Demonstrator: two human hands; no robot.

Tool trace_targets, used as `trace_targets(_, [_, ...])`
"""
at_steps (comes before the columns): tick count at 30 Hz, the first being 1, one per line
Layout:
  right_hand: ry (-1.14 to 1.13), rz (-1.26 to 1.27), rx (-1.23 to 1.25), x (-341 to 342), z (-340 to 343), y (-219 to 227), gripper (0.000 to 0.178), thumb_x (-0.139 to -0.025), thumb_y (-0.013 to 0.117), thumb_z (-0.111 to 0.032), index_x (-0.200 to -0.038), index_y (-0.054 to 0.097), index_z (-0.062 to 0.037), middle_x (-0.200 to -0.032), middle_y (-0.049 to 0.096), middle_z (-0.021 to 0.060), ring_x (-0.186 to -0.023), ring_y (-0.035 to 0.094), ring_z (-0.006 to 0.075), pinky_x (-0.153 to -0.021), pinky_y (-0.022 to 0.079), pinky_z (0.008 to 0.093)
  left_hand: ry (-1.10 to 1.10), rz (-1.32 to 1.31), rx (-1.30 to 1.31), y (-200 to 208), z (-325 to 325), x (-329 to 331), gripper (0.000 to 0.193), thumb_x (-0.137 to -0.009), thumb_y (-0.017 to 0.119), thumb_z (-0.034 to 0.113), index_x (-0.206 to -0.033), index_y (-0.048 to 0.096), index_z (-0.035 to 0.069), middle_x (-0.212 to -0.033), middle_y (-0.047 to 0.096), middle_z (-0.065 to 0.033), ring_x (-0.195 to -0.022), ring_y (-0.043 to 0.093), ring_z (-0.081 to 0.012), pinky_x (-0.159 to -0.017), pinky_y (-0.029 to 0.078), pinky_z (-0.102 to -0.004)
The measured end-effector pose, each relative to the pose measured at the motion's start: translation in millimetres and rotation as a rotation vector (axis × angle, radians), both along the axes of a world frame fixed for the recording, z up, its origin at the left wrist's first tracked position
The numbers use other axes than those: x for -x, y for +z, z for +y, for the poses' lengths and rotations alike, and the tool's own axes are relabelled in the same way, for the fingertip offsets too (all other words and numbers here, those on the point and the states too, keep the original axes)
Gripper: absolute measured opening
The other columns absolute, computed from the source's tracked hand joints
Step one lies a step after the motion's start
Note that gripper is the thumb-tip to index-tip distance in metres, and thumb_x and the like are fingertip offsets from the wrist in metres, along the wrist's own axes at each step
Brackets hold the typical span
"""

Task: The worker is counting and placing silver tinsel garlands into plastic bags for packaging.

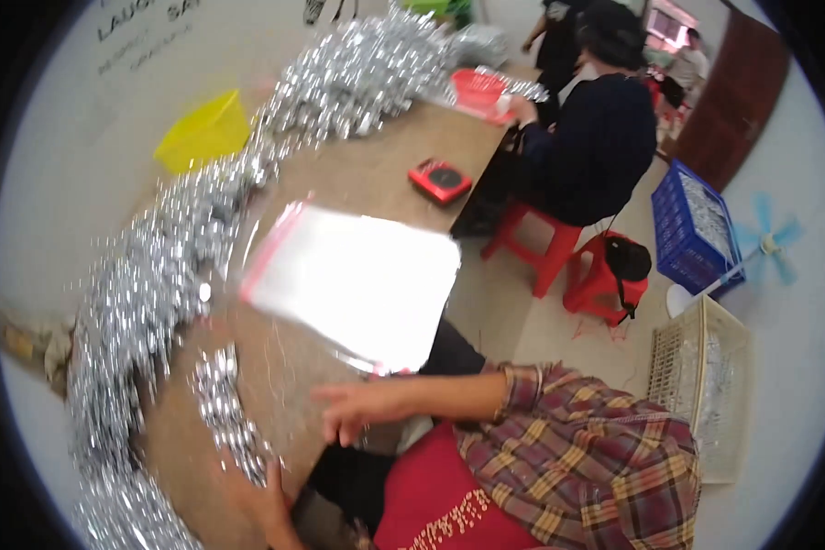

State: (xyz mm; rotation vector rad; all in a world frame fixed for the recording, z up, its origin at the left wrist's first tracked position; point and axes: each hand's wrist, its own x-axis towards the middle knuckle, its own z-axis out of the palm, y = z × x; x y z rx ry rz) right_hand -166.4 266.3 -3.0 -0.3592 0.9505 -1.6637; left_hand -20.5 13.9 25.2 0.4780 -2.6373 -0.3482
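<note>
On the brown table, a folded strip of small silver foil packets (222,403) lies to the left of centre. My left hand (258,500) has its thumb and fingers around the near end of that strip; the fingers are partly blurred. My right hand (362,408) hovers over the table's near edge, its fingers apart and nothing visible in them. Just beyond it lies a stack of shiny plastic bags (367,275) with pink-red edges, glaring white in the light.
A long heap of silver foil strips (147,293) lines the table's left and far side, beside a yellow bin (206,133). A red scale (440,181) sits on the right. Past it, a co-worker (596,137) sits near red stools (536,243), a blue crate (697,229) and a fan (768,244).
</note>
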Motion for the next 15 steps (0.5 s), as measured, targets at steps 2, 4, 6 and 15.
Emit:
trace_targets(2, [0.009,0.031,-0.016,1,1,4,0.077,-0.094,0.053,-0.029,-0.149,0.005,-0.0045,-0.101,0.064,0.0111,-0.08,0.063,0.0175,-0.076,0.051,0.0297,0.057,-0.077,0.077,-13,-14,9,0.09,-0.065,0.079,0.03,-0.14,0.037,0.005,-0.138,0.039,-0.0251,-0.127,0.037,-0.0436,-0.107,0.029,-0.0477])
trace_targets(4, [0.025,0.032,-0.03,1,3,3,0.076,-0.095,0.053,-0.029,-0.149,0.005,-0.0044,-0.1,0.064,0.0107,-0.079,0.063,0.0169,-0.075,0.051,0.0293,0.122,-0.181,0.159,-12,-13,23,0.099,-0.061,0.081,0.034,-0.142,0.033,0.005,-0.14,0.038,-0.0254,-0.128,0.036,-0.0438,-0.107,0.03,-0.0473])
trace_targets(6, [0.053,0.028,-0.012,6,1,-1,0.076,-0.095,0.052,-0.029,-0.149,0.005,-0.0044,-0.101,0.063,0.0105,-0.08,0.062,0.016,-0.075,0.051,0.0284,0.183,-0.298,-0.072,-8,-9,28,0.106,-0.058,0.082,0.033,-0.145,0.027,0.007,-0.143,0.026,-0.0309,-0.134,0.022,-0.0465,-0.11,0.02,-0.0515])
trace_targets(15, [0.072,-0.025,0.016,20,-12,-13,0.08,-0.092,0.058,-0.03,-0.149,0.006,-0.0099,-0.095,0.065,0.0116,-0.074,0.063,0.0175,-0.069,0.051,0.0269,0.252,-0.268,-0.155,14,8,38,0.074,-0.081,0.071,0.032,-0.139,0.034,0.003,-0.118,0.057,-0.0189,-0.102,0.057,-0.0301,-0.088,0.047,-0.0379])
